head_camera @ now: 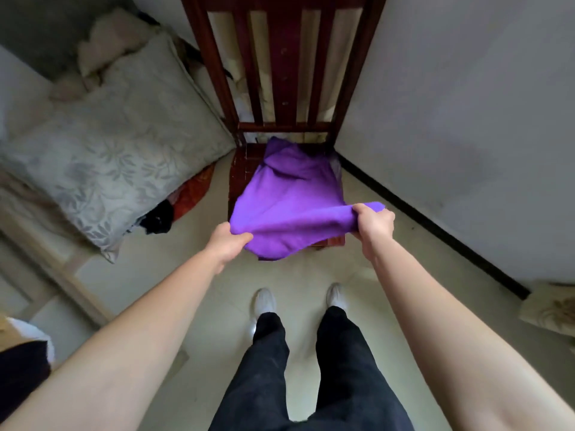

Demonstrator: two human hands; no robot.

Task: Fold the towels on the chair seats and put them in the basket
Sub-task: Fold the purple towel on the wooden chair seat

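Head view looks down on a dark red wooden slat-back chair (281, 73) at twelve o'clock from the person, pushed into a corner with a grey-white wall (466, 104) on its three o'clock side. Over its seat (239, 169) lies a bright purple fleecy towel (289, 188). It is crumpled toward the backrest at twelve and drawn fairly smooth toward six, where its near edge is lifted off the seat's front. The left hand (228, 241) grips the towel's seven o'clock corner, fingers curled under the cloth and closed against the thumb. The right hand (375, 220) holds the five o'clock corner, fingers wrapped round a rolled lip of fabric. Holding the two near corners apart keeps that edge taut. I judge this to be the set-up for carrying it over to the far edge for a first fold, with the seat serving as the flat surface. A sag of cloth hangs below the stretched edge between the hands. A grey leaf-patterned pillow (118, 157) lies at ten o'clock. No basket shows, so the drop-off place cannot be told.
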